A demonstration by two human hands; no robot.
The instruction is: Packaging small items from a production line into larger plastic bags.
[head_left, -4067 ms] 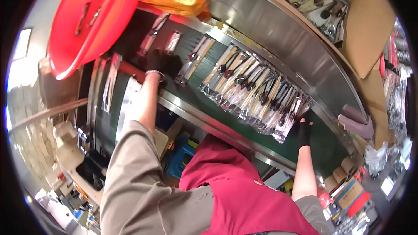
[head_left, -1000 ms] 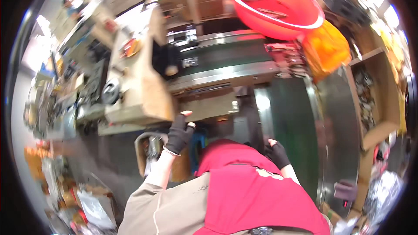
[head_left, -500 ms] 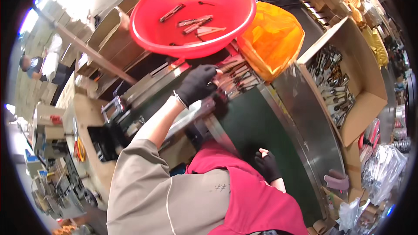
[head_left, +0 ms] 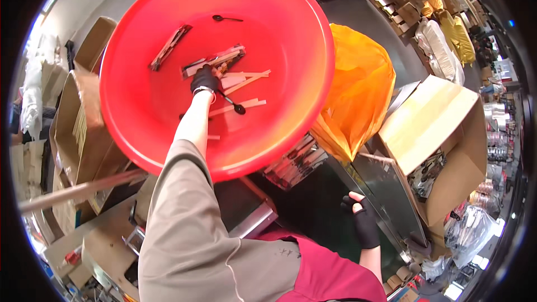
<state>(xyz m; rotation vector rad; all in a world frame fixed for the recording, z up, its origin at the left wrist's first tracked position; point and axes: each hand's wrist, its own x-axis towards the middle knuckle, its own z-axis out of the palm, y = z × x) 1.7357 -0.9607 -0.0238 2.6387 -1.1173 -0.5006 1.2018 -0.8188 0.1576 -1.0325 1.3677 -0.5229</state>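
My left hand, in a black glove with bare fingertips, reaches down into a large red basin. Its fingers are closed at the near end of a clear-wrapped cutlery packet, partly hidden by the glove. Beside that hand lie wooden sticks and a black spoon. Farther off in the basin are another wrapped packet and a second black spoon. My right hand, gloved the same way, hovers over the dark green belt, fingers curled in, nothing seen in them.
Several cutlery packets lie on the belt under the basin's near rim. Right of the basin hangs an orange bag. An open carton with cutlery packets stands farther right, past a metal rail. More cartons stand at left.
My left hand has moved from the packets on the belt up into the basin, onto the packets there. The view has shifted toward the basin. My right hand stays over the belt.
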